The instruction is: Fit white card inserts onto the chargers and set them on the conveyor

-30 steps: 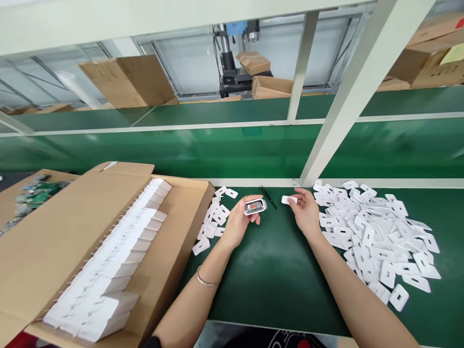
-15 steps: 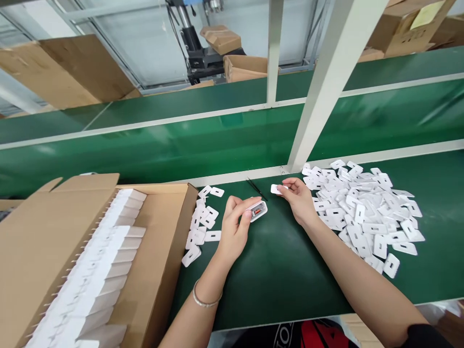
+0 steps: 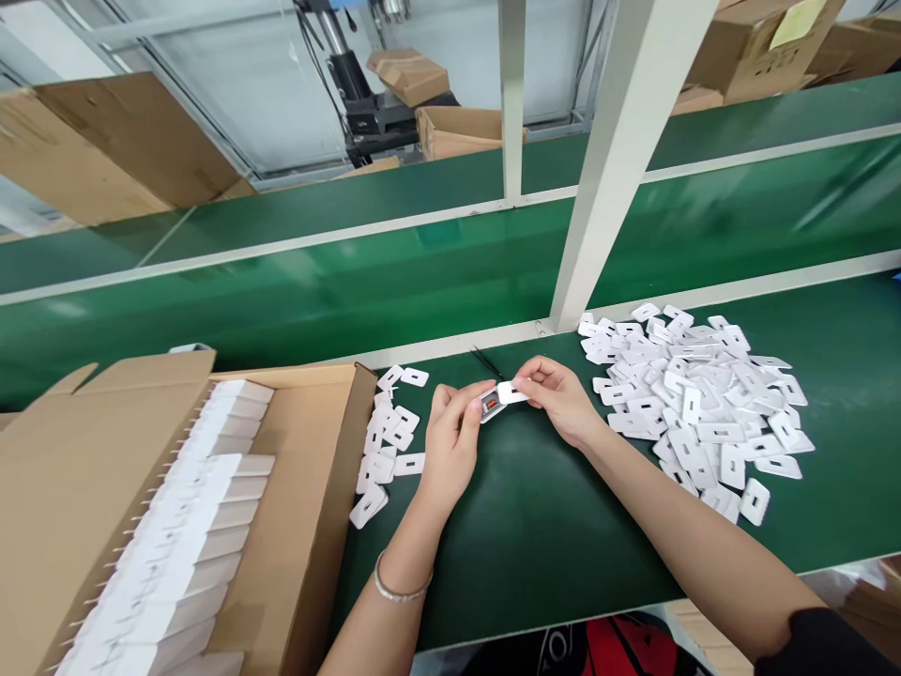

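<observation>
My left hand is closed around a small white plastic housing, whose open face shows grey and orange parts inside. Between the thumb and fingers of my right hand is a flat white cover plate with a dark slot. The plate overlaps the right end of the housing; whether the two touch I cannot tell. Behind my hands lies a pair of dark tweezers. A large heap of similar white plates spreads to the right of my right hand.
At the left stands an open cardboard box with rows of white pieces. Several white plates lie beside it on the green table. A pale metal post rises at the table's back edge.
My right hand has moved left with the cover plate, bringing it from apart to over the end of the housing. My left hand keeps its hold. The view has shifted slightly.
</observation>
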{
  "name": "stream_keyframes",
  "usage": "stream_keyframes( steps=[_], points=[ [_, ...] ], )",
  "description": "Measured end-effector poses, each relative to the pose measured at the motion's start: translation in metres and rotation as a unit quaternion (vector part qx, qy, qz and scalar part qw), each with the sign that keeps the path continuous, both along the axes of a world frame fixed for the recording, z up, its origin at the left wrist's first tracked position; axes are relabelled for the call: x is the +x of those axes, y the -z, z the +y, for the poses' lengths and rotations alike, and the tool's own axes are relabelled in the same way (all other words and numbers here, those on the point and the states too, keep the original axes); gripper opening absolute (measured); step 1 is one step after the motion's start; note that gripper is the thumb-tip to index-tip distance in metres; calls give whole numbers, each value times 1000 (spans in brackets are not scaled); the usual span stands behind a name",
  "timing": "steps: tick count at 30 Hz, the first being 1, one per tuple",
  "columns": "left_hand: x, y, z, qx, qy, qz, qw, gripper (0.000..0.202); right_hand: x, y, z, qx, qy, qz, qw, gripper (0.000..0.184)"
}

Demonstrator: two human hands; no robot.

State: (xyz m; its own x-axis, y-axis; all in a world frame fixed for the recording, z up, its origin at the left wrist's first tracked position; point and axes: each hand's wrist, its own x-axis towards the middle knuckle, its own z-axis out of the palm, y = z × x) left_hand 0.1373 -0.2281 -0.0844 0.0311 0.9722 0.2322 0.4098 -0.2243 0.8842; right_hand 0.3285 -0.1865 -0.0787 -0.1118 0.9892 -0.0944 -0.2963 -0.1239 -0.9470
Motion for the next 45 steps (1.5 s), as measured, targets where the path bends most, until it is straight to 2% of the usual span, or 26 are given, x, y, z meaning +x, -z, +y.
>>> stream_keyframes(
  steps=[5, 10, 13, 18, 22, 26, 33, 38, 45],
  points=[
    [2, 0, -1, 6, -3, 16, 1000, 55, -7, -1, -8, 19, -31, 5, 999, 45],
    [9, 5, -4, -46, 36, -18, 998, 53, -12, 3, -13, 76, -31, -33, 996, 43],
    [11, 5, -5, -52, 58, -20, 997, 52, -12, 5, -15, 86, -17, -57, 994, 47],
    [10, 4, -4, -13, 83, -11, 996, 47, -13, 6, -18, 88, -17, -113, 990, 47],
    [9, 6, -4, 36, 87, -4, 996, 46, -11, 6, -21, 106, -87, -182, 974, 50],
    [10, 8, -4, 62, 91, -7, 994, 46, -9, 9, -22, 101, -122, -177, 971, 54],
    [10, 9, -1, 57, 91, -23, 994, 48, -10, 10, -21, 108, -110, -197, 968, 57],
    [10, 9, -1, 16, 99, -23, 995, 45, -11, 8, -19, 110, -108, -173, 973, 55],
    [9, 10, -2, 9, 110, -21, 994, 53, -13, 11, -20, 96, -104, -191, 971, 55]
  ],
)
